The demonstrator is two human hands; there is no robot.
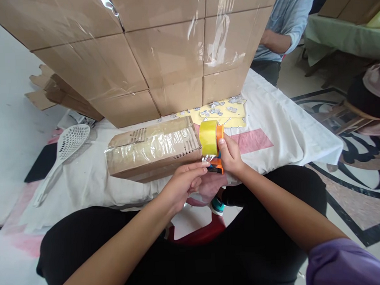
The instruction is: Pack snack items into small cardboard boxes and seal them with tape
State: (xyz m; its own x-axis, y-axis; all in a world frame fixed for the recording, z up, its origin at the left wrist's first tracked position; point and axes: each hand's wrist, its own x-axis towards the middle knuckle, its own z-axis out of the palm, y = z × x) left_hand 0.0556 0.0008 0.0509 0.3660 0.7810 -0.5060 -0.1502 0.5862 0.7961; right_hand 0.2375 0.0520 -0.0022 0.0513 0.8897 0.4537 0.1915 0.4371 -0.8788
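My right hand point(231, 154) is wrapped round an orange tape dispenser point(220, 132) that carries a yellowish roll of packing tape point(208, 138). The dispenser is just past the right end of a long cardboard box point(152, 146), whose top has shiny clear tape along it. My left hand point(187, 179) is closed in front of that end, its thumb and index fingertips pinched at a shiny bit of tape by the dispenser's lower edge. The other left fingers are curled in. The exact grip on the tape is partly hidden.
A tall stack of taped cardboard boxes point(170, 55) stands behind. Yellow paper with torn scraps point(223, 112) lies at its foot on the white cloth point(290, 129). A white skimmer point(71, 143) and folded cardboard point(66, 95) are at left. A person in a blue shirt point(293, 16) is at right.
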